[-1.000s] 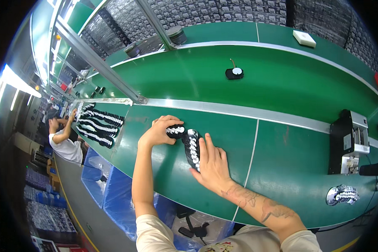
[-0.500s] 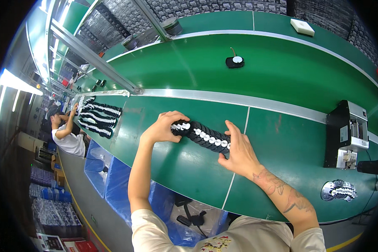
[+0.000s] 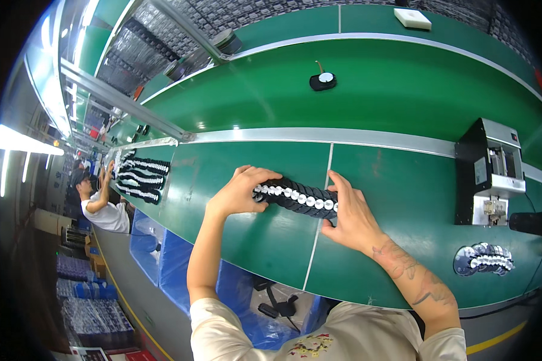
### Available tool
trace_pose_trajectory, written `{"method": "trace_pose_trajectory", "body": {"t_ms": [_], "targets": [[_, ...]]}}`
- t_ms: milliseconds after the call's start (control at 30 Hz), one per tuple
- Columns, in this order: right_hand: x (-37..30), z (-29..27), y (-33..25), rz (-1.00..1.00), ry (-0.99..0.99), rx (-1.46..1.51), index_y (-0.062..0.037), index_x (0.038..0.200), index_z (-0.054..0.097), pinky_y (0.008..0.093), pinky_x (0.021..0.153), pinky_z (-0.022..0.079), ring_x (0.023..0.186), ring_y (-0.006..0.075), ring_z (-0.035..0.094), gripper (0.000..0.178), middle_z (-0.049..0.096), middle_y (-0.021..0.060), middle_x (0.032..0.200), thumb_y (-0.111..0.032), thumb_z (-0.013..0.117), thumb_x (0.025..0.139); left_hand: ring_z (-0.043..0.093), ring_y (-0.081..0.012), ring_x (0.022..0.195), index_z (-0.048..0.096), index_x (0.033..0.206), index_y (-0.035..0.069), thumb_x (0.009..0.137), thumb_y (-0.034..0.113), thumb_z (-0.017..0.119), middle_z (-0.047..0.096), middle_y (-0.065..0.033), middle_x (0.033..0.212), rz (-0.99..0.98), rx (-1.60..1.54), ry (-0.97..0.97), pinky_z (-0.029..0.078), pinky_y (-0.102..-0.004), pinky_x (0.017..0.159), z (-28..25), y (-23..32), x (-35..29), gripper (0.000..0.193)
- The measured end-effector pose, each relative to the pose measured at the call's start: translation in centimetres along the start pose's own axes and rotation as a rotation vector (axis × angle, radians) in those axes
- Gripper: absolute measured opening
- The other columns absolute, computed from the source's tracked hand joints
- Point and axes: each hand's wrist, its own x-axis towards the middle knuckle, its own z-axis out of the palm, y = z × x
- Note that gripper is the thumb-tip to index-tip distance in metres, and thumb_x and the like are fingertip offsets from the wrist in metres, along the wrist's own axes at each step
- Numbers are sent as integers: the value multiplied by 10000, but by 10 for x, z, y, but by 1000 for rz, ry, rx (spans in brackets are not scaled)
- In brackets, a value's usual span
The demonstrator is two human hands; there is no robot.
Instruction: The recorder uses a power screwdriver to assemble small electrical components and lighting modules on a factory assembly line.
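Note:
A row of overlapping black parts with white round discs [image 3: 296,197] lies on the green bench before me. It is one stacked, slightly curved line. My left hand [image 3: 244,190] grips its left end, thumb below and fingers over the top. At the other end my right hand [image 3: 354,215] cups the row between thumb and fingers. The same sort of black part [image 3: 323,81], with a white disc and a thin wire, lies alone at the back of the bench. By the right edge sits another row of dark round parts [image 3: 483,260] with white centres.
A black and silver machine [image 3: 491,174] stands at the right. Several long rows of black parts [image 3: 140,177] lie at the far left, near a person in a white shirt [image 3: 105,210]. Blue-lined bins [image 3: 174,256] are below the front edge. A white block [image 3: 412,18] rests on the upper shelf.
The left hand's short bunch has been brought against the longer row, closing the gap and making one line. The whole view has shifted slightly.

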Motion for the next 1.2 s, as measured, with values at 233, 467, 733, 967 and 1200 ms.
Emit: {"method": "trace_pose_trajectory", "body": {"t_ms": [233, 467, 733, 967, 1200], "targets": [[-48, -52, 15, 55, -30, 27, 37, 1467, 235, 442, 1022, 430, 1181, 352, 546, 954, 437, 240, 1393, -58, 722, 653, 576, -262, 1150, 599, 1294, 99, 631, 175, 830, 645, -53, 1268, 67, -45, -48, 349, -448, 1097, 20, 61, 22, 707], [-106, -105, 17, 128, -29, -27, 41, 1476, 227, 446, 1041, 422, 1192, 376, 540, 967, 426, 249, 1417, -38, 718, 646, 505, -313, 1273, 527, 1387, 110, 565, 243, 890, 533, -113, 1405, 250, 30, -75, 348, -487, 1099, 36, 148, 51, 908], [-206, -190, -34, 33, -93, -85, 41, 1349, 493, 437, 1000, 479, 1219, 364, 555, 702, 440, 258, 1454, -32, 733, 693, 510, -307, 1252, 529, 1380, 118, 628, 289, 866, 554, -106, 1361, 442, 119, -151, 387, -459, 1077, 93, 245, 86, 842], [-391, -331, -15, 111, 647, 264, 25, 1219, 569, 319, 660, 589, 781, 213, 700, 555, 660, 158, 1111, -68, 765, 707, 618, -292, 1036, 617, 1273, 86, 667, 239, 833, 660, -95, 1167, 466, 49, -151, 529, -389, 893, 107, 280, 103, 661], [-361, -349, 51, 511, 362, -213, 33, 1330, 514, 360, 1028, 417, 1206, 279, 579, 855, 586, 166, 1315, -229, 915, 622, 614, -307, 1038, 598, 1293, 78, 701, 225, 815, 647, -114, 1160, 477, -98, -77, 535, -400, 887, 136, 338, 119, 647]]}}
